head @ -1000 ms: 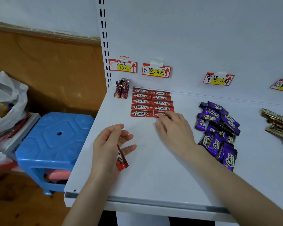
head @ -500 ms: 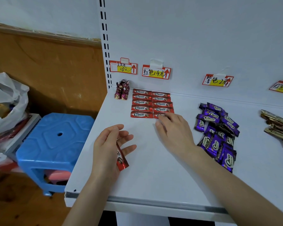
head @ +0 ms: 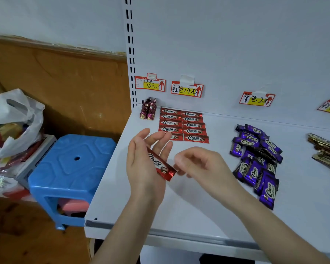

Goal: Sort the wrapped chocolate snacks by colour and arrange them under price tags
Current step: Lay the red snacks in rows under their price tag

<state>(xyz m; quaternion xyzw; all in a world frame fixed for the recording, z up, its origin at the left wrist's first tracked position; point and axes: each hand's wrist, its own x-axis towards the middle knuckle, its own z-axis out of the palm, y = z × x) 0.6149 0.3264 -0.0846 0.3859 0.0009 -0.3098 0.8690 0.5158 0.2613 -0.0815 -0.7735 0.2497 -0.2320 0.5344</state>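
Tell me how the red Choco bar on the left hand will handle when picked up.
The red Choco bar is probably light: thin, it rests loosely on the left hand. Likely fairly stiff, since its overhanging end does not droop. The glossy wrapper may be slippery; pinch the crimped end.

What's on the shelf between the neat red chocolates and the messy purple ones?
Nothing! In the head view, only bare white shelf lies between the red Choco bars and the purple Choco pile.
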